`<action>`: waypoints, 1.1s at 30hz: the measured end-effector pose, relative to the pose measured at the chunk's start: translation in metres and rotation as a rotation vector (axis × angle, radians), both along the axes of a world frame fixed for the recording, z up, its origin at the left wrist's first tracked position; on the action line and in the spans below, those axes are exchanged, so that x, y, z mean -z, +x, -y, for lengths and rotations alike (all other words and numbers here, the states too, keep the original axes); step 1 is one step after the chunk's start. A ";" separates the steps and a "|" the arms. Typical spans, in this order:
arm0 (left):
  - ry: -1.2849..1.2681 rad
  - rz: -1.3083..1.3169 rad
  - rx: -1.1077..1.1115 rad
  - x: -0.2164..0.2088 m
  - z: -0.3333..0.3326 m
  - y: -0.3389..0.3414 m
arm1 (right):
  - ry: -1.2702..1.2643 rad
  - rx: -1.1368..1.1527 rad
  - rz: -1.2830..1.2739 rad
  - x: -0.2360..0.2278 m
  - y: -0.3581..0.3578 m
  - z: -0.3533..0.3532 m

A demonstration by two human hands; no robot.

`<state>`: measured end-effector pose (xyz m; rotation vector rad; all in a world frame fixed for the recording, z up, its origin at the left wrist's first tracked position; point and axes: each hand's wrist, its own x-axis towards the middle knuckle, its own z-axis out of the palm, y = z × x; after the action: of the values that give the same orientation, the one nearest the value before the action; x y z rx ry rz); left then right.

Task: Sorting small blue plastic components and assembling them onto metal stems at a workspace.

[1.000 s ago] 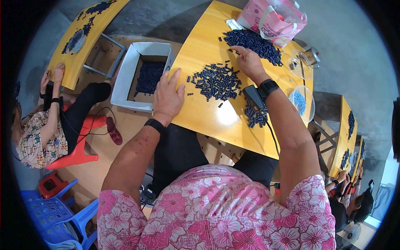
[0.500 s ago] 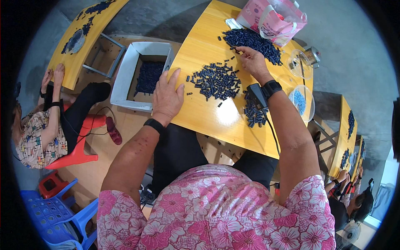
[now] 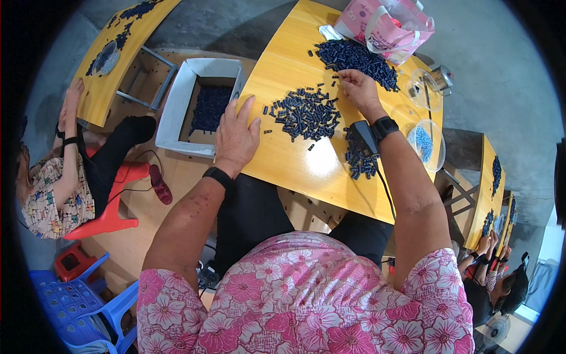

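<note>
My left hand (image 3: 237, 137) lies on the left edge of the yellow table (image 3: 277, 160), palm down, fingers stretched out and apart, holding nothing. It is beside the white box and a pile of small dark cylindrical pieces (image 3: 305, 115). Over the table's far half, my right hand (image 3: 361, 94) has its fingertips drawn together beside a larger pile of the same dark pieces (image 3: 348, 58). What is between the fingertips, if anything, is too small to make out. A few loose pieces lie around them. Under my right wrist is a third, smaller pile (image 3: 357, 160).
A white box (image 3: 170, 121) of dark pieces stands left of the table. At the table's far right are a pink bag (image 3: 383, 26), a metal cup (image 3: 441, 79) and a clear bowl of blue bits (image 3: 424, 144). A black device (image 3: 364, 137) trails a cable. A co-worker (image 3: 59, 189) sits left.
My right hand has drawn back slightly to the right, and loose pieces now show by its fingertips. My left hand stays put. The left co-worker's hands have moved farther up their table edge.
</note>
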<state>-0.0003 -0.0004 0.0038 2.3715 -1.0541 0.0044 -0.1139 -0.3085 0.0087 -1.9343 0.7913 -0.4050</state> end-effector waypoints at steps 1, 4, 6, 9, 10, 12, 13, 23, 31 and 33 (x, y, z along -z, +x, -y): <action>-0.001 0.005 -0.001 0.000 0.000 0.000 | -0.024 0.033 -0.032 0.001 0.001 0.000; 0.001 0.003 -0.004 0.000 0.000 0.000 | -0.335 -0.012 -0.110 0.001 0.002 -0.002; 0.005 -0.004 -0.006 0.001 0.000 0.001 | -0.429 -0.083 -0.088 -0.005 0.000 -0.007; 0.008 -0.002 -0.004 0.001 0.000 0.000 | -0.259 -0.084 -0.113 -0.016 -0.004 -0.016; 0.010 0.004 -0.007 0.001 0.000 0.000 | -0.022 -0.086 -0.062 -0.018 -0.005 -0.018; 0.012 0.009 -0.008 0.001 0.000 -0.001 | -0.110 -0.065 -0.059 -0.019 -0.004 -0.021; 0.012 0.016 -0.009 0.001 0.000 -0.001 | -0.202 -0.059 -0.033 -0.018 -0.003 -0.021; 0.002 0.008 -0.006 0.000 -0.001 -0.002 | -0.600 -0.393 -0.042 -0.017 0.001 -0.032; 0.004 -0.002 -0.019 0.002 -0.001 -0.001 | -0.590 -0.254 -0.116 -0.024 -0.011 -0.034; -0.002 -0.008 -0.021 0.002 0.000 0.000 | -0.616 -0.317 -0.107 -0.023 -0.015 -0.035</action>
<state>-0.0005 -0.0007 0.0021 2.3788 -1.0248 0.0033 -0.1285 -0.2732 0.0316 -2.6261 0.4336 -0.3793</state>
